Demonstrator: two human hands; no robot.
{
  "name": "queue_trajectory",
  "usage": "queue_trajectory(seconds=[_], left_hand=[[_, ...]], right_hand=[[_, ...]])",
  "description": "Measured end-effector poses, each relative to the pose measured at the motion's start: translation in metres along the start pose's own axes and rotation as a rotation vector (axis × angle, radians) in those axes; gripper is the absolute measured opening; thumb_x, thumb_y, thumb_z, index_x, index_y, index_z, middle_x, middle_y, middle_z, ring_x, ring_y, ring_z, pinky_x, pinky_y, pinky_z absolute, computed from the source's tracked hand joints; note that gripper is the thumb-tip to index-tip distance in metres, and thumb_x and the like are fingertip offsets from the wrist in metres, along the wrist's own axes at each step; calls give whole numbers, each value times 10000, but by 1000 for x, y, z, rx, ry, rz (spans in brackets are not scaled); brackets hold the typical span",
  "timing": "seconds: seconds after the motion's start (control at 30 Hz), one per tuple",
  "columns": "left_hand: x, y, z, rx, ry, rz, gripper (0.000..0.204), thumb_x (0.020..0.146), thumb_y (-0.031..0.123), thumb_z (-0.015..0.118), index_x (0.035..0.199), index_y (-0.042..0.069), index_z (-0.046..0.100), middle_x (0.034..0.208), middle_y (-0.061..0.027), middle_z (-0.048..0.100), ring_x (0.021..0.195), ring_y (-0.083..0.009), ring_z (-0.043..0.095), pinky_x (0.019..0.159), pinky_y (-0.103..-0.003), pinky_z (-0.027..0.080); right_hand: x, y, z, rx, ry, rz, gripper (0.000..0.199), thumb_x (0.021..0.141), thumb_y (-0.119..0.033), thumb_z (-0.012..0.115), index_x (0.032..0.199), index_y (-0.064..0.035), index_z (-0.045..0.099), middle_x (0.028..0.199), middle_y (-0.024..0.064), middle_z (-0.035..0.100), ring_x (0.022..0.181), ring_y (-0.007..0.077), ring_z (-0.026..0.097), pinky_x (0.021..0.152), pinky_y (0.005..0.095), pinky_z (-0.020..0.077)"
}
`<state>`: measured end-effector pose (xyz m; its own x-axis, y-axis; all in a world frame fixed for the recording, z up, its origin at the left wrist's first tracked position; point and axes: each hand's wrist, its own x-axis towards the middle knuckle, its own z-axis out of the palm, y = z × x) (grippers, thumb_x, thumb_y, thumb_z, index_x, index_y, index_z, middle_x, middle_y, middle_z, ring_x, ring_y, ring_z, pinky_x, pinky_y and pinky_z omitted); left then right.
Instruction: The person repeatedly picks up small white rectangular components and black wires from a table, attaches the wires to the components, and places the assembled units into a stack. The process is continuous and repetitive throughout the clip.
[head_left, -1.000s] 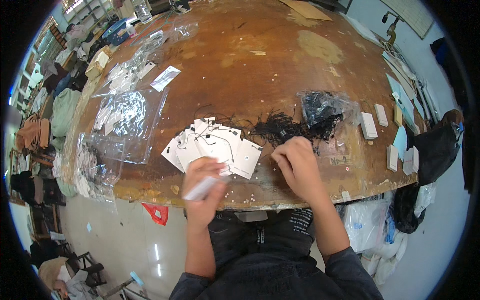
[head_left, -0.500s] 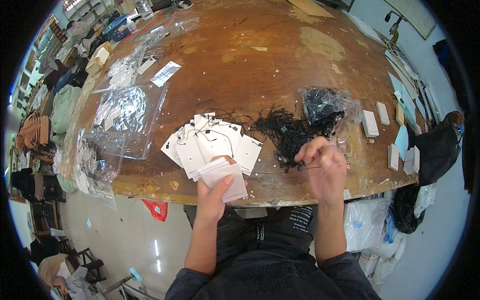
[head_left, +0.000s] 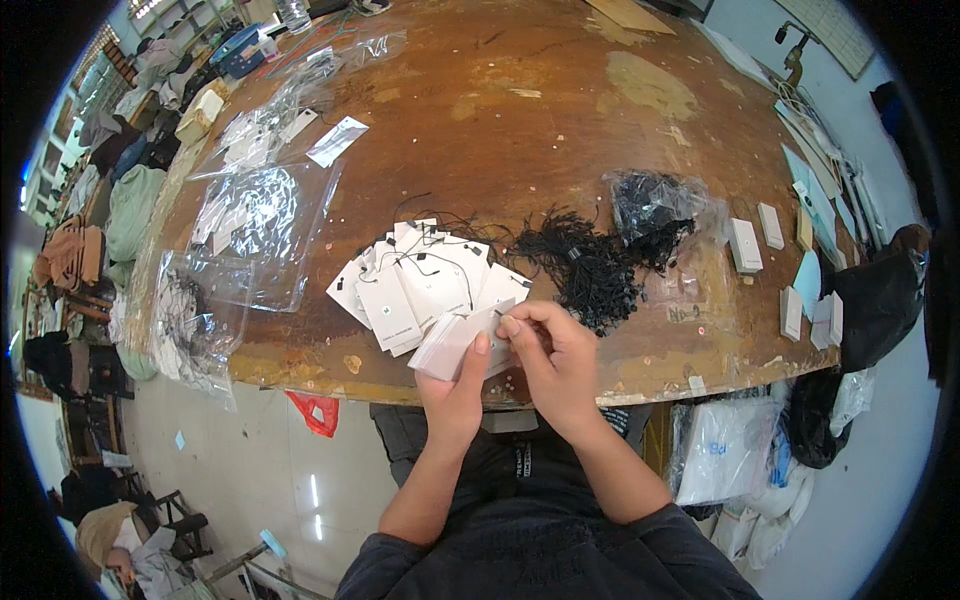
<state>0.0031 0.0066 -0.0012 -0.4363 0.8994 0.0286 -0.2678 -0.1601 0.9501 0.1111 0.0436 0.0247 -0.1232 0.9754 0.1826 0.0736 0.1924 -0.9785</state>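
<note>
My left hand (head_left: pixel 455 405) grips a stack of white hang tags (head_left: pixel 440 348), thumb on top, just above the table's near edge. At the stack's upper right corner, my right hand (head_left: pixel 558 370) is closed in a pinch on a thin black tag string (head_left: pixel 501 313), only a dark bit of which shows. Behind the stack lies a fanned pile of white hang tags (head_left: pixel 385 305) with black strings across them. A loose bundle of black tag strings (head_left: pixel 585 265) rests to the right of the pile, beyond my right hand.
A clear plastic bag (head_left: pixel 655 205) with black strings lies behind the bundle. Small white stacks (head_left: pixel 743 245) stand at the table's right. Clear bags (head_left: pixel 275 235) with tags cover the left side. The wooden table (head_left: pixel 480 150) has a curved-looking near edge.
My right hand has moved left from beside the string bundle to the stack's corner, bringing a string. My left hand has shifted slightly right, turning the tag stack.
</note>
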Motion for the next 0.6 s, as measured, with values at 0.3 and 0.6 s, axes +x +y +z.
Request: queue_trajectory(seconds=[0.3,0.6], left_hand=[[-3,0,-1,28,-3,81,213,924,88,625,1098,-26,577,1025,-35,592,893,-78,527,761,-238,446],[19,10,-13,888,-136,966,305,646,61,733,940,133,695,964,-61,612,928,-257,603,746,-338,511]], right_hand=[[3,-3,0,-207,-64,-229,31,916,-29,556,922,-3,541,794,128,544,672,267,559,609,333,442],[8,-1,-18,512,-205,381,54,899,-27,615,887,-46,567,779,-2,569,661,60,505,590,220,412]])
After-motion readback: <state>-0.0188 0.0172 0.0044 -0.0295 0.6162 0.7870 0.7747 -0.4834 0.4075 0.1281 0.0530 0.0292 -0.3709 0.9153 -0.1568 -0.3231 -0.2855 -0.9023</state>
